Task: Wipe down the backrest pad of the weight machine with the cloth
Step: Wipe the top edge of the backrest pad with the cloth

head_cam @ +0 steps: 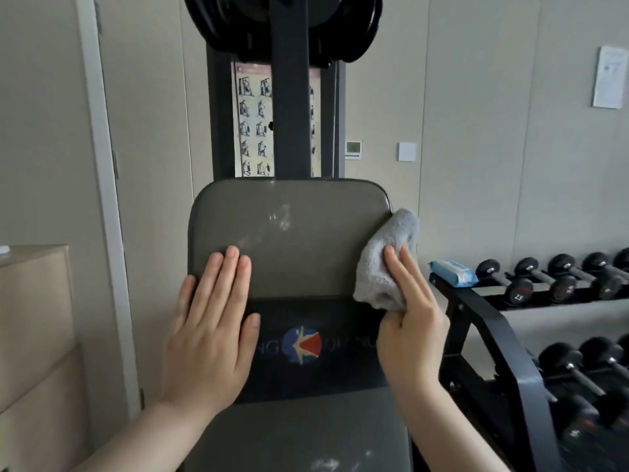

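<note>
- While our left hand (pixel 211 321) lies flat and wide on the pad (pixel 306 247) at frame centre, our right hand (pixel 412 321) grips the cloth (pixel 388 260) at the pad's right edge.
- We could miss the white smudges (pixel 282 216) higher up, since the cloth sits off to the side.
- Pad looks grey, dusty, with a dark logo band (pixel 306 342).

I'm standing in a small gym room, facing a weight machine (pixel 292 97) with an exercise chart (pixel 253 120) behind its padded backrest (pixel 292 240), a rack (pixel 503 335) of black dumbbells (pixel 551 277) to my right along plain beige walls (pixel 476 97).
</note>
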`<action>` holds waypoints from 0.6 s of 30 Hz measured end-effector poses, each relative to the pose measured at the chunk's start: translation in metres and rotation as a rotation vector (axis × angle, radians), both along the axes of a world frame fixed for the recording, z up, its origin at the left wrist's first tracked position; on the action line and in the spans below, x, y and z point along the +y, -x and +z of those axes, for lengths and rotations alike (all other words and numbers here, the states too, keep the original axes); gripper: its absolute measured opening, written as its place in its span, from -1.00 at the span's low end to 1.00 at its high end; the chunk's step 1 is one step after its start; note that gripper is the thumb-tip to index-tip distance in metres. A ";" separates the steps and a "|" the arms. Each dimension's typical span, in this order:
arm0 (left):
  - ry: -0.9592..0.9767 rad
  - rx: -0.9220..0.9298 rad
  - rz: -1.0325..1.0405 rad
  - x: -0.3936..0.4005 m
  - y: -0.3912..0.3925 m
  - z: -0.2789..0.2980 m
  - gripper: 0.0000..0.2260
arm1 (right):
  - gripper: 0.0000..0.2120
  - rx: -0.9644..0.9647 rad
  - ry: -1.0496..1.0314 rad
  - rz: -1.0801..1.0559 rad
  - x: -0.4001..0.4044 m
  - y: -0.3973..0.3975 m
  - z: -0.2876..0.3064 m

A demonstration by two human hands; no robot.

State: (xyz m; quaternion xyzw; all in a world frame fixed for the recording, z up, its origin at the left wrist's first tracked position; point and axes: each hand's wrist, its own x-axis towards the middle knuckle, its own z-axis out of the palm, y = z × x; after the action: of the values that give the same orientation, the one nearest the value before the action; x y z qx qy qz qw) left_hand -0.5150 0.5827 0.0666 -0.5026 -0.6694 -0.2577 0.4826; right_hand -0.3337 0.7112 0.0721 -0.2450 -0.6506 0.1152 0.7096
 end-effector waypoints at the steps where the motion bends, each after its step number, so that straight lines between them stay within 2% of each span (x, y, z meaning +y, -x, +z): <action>1: -0.005 0.004 0.003 0.000 0.000 0.000 -0.48 | -0.19 0.010 0.003 0.009 0.003 -0.001 0.007; 6: -0.008 0.018 0.023 0.002 0.002 0.000 -0.47 | -0.25 0.060 0.000 0.013 0.008 0.016 0.057; 12: -0.014 0.019 0.018 0.001 0.001 0.001 -0.47 | -0.30 0.088 -0.084 -0.079 0.008 0.020 0.027; 18: -0.030 0.014 0.044 0.003 -0.001 -0.002 -0.48 | -0.37 0.023 -0.110 -0.031 0.016 0.021 0.054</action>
State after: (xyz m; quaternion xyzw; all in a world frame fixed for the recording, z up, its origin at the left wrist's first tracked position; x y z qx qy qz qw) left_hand -0.5143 0.5862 0.0651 -0.4823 -0.6730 -0.2534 0.5003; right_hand -0.3543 0.7269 0.1264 -0.2143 -0.6439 0.0710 0.7311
